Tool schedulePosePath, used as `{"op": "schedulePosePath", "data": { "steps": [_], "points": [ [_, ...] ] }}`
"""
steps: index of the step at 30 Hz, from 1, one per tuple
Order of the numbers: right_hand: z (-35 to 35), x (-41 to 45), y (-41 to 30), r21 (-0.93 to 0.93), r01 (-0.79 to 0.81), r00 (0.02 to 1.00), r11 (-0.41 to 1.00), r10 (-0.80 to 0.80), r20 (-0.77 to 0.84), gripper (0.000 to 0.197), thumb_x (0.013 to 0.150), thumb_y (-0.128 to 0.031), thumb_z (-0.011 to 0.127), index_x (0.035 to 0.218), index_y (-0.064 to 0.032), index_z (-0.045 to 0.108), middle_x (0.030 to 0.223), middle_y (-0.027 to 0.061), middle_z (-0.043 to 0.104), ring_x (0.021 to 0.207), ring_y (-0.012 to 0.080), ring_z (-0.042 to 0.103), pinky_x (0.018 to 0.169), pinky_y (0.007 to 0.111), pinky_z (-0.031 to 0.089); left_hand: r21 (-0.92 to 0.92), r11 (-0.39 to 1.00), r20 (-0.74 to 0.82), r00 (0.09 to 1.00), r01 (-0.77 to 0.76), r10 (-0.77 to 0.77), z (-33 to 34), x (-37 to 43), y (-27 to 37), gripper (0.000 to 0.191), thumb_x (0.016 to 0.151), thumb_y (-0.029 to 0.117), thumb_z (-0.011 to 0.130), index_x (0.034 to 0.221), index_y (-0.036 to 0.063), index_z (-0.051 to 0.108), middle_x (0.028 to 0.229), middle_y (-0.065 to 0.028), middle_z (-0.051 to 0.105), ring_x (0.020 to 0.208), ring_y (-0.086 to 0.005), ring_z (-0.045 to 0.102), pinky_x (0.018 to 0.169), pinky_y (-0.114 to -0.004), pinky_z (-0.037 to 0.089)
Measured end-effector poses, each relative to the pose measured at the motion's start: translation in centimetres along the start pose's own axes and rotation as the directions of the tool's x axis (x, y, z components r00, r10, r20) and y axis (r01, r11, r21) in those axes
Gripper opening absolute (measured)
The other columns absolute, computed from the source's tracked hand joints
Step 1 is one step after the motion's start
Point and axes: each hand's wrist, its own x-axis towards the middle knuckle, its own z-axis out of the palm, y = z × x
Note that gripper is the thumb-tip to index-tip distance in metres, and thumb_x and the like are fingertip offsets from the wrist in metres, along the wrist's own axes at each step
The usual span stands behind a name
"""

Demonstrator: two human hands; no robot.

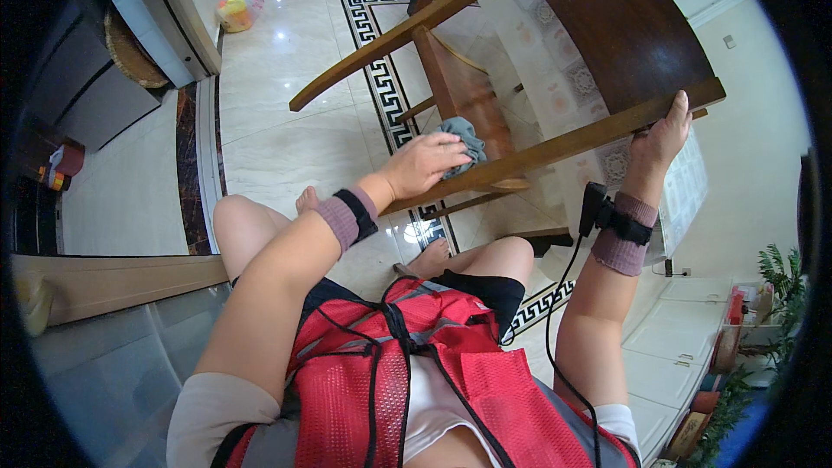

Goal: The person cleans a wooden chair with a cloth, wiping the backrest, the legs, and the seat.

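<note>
A dark wooden chair (pixel 552 140) is tilted in front of me, its curved backrest panel (pixel 624 26) at the upper right and its legs pointing to the left. With my left hand (pixel 426 166) I grip a crumpled grey-green cloth (pixel 465 143), pressed against the near wooden rail by the seat. My right hand (pixel 663 130) is closed around the same rail near its upper end, the thumb on top. Part of the seat (pixel 478 104) shows between the two long side rails.
Behind the chair stands a table with a patterned cover (pixel 682 188). A plastic bag (pixel 244 6) lies on the tiled floor by the door frame (pixel 188 13). White cabinets (pixel 676 331) and plants are at the right. A cable hangs from my right wrist.
</note>
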Motion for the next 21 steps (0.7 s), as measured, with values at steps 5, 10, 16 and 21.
{"op": "schedulePosePath", "data": {
  "steps": [5,10,16,21],
  "points": [
    [-0.5,1.0,1.2,-0.02,0.088,0.996,0.996,-0.089,-0.01,0.031,0.098,-0.019,0.051,0.122,0.0001,0.048,0.115,0.0128,0.06,0.101,0.0261,0.062,0.09,0.039,0.053,0.072,0.994,-0.027,0.997,0.078,-0.076,-1.3,3.3,-4.0,0.041,0.075,0.002,0.067,0.114,0.0133,0.068,0.123,-0.0041,0.062,0.113,-0.0303,0.053,0.099,-0.039,0.043],
    [0.4,0.6,1.4,0.012,0.125,0.992,0.992,-0.125,-0.015,0.027,0.098,-0.017,0.051,0.118,-0.0004,0.049,0.111,0.0132,0.061,0.098,0.0267,0.063,0.087,0.04,0.055,0.047,0.987,0.077,0.984,0.157,-0.16,-2.3,5.3,-4.7,0.026,0.073,0.009,0.074,0.098,0.016,0.075,0.109,-0.0029,0.063,0.103,-0.028,0.054,0.093,-0.038,0.044],
    [0.1,0.3,1.4,0.03,0.136,0.991,0.99,-0.136,0.014,0.028,0.098,-0.017,0.05,0.12,0.0007,0.049,0.113,0.014,0.061,0.099,0.0273,0.064,0.085,0.039,0.056,-0.14,0.989,0.24,0.971,0.044,-0.009,-0.3,4.5,-1.2,0.027,0.072,0.009,0.076,0.097,0.0149,0.075,0.1,-0.0023,0.063,0.099,-0.0238,0.055,0.088,-0.036,0.045],
    [0.3,0.4,1.4,0.017,0.141,0.99,0.99,-0.141,-0.013,0.029,0.098,-0.018,0.051,0.12,0.001,0.049,0.114,0.0142,0.061,0.1,0.0272,0.064,0.087,0.04,0.055,-0.174,0.985,0.29,0.956,0.003,0.048,-2.2,5.8,-4.6,0.027,0.073,0.011,0.076,0.1,0.0142,0.075,0.102,-0.0036,0.065,0.102,-0.0252,0.056,0.092,-0.037,0.043]
  ]
}}
